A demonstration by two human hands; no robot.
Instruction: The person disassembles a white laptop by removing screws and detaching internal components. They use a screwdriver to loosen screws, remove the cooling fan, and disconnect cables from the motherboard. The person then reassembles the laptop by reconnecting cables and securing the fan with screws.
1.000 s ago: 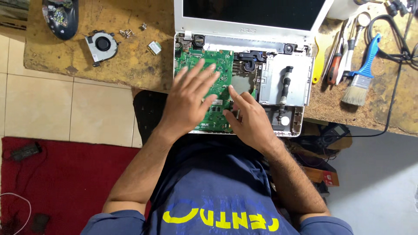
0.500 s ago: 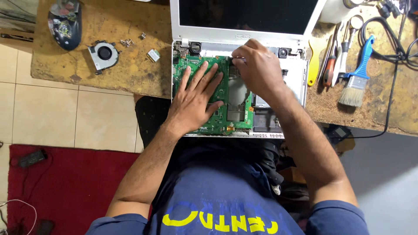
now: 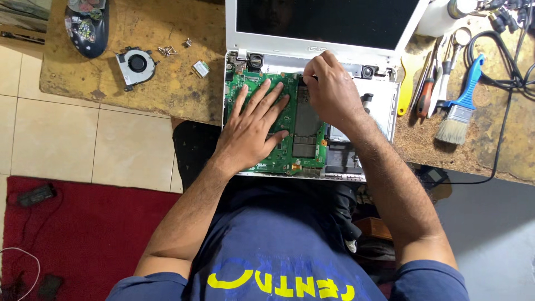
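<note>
The green printed circuit board (image 3: 267, 122) lies inside the opened base of a white laptop (image 3: 356, 161), filling the left part of the shell, its long axis running from the hinge edge toward the person. The laptop's dark screen (image 3: 326, 22) stands open at the far side. The left hand (image 3: 253, 128) rests flat on the board, fingers spread and pointing toward the hinge, palm pressing down; it grips nothing. The right hand (image 3: 331, 92) is at the board's far right corner, just below the hinge, fingertips pinched together over a small dark spot there; whether they hold a part or only touch it cannot be told. So the board lies directly beneath both hands, the left covering its middle and the right working its upper edge, and the right is the nearer to that corner.

Outward on the worn brown wooden surface (image 3: 167, 89), to the left of the laptop, lie a small round black cooling fan (image 3: 135, 66), a little heap of loose screws (image 3: 166, 51) and a small square chip-like module (image 3: 201, 68). To the right lie a blue-handled paintbrush (image 3: 460, 106), a red-handled screwdriver (image 3: 426, 97) and a coil of black cable (image 3: 501, 67). Below the surface a red rug (image 3: 83, 234) covers part of the tiled floor.
</note>
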